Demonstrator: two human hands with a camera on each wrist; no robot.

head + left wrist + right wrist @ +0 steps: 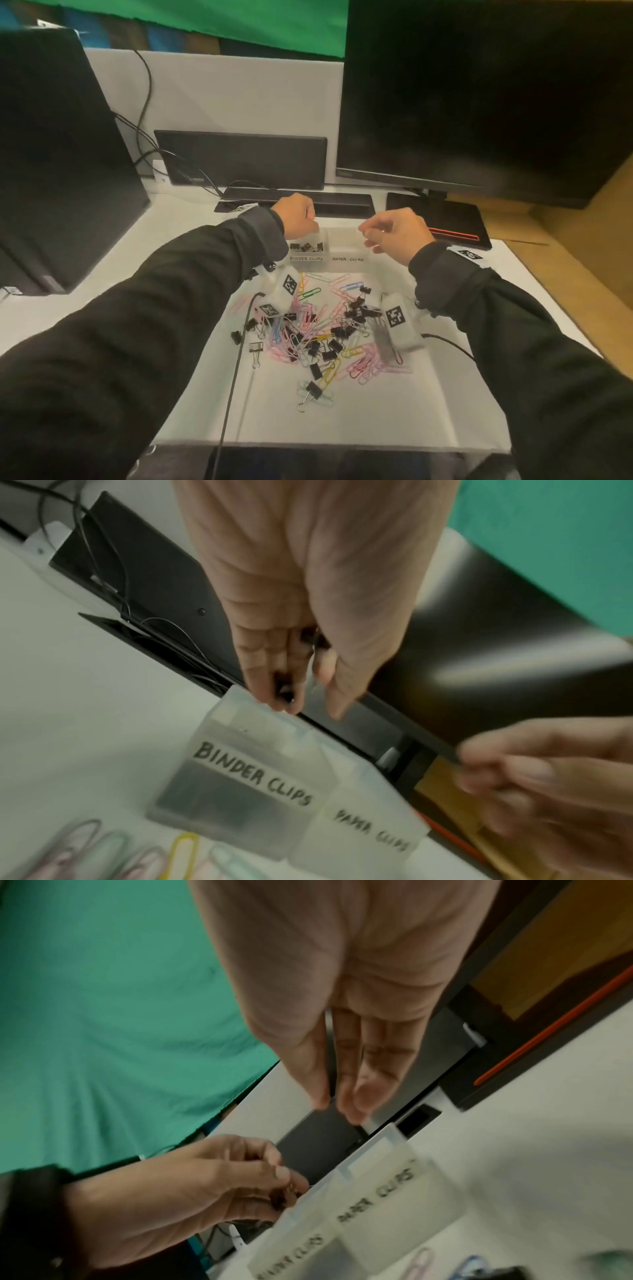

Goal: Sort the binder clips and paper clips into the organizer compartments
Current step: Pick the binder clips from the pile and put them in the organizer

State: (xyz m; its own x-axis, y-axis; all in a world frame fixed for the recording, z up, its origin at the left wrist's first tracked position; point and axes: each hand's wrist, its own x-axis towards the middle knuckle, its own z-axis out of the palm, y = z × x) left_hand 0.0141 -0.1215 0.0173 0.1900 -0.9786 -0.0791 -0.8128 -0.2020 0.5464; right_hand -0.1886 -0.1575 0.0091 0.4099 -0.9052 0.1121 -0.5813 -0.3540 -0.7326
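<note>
A clear two-compartment organizer (pixel 325 259) labelled BINDER CLIPS and PAPER CLIPS stands at the far edge of the white sheet. A few black binder clips (pixel 306 246) lie in its left compartment; the right one looks empty. My left hand (pixel 305 219) hovers over the left compartment, its fingers curled around small black binder clips (pixel 284 688). Over the right compartment is my right hand (pixel 368 236), fingers loosely extended and nothing visible between them (pixel 337 1110). A mixed pile of coloured paper clips and black binder clips (pixel 325 335) lies on the sheet in front of the organizer.
A dark monitor (pixel 479 102) stands behind on the right, a black computer case (pixel 51 154) on the left. A black bar-shaped device (pixel 335 204) and a black pad with a red stripe (pixel 445 222) lie just behind the organizer. Cables (pixel 236 359) cross the sheet.
</note>
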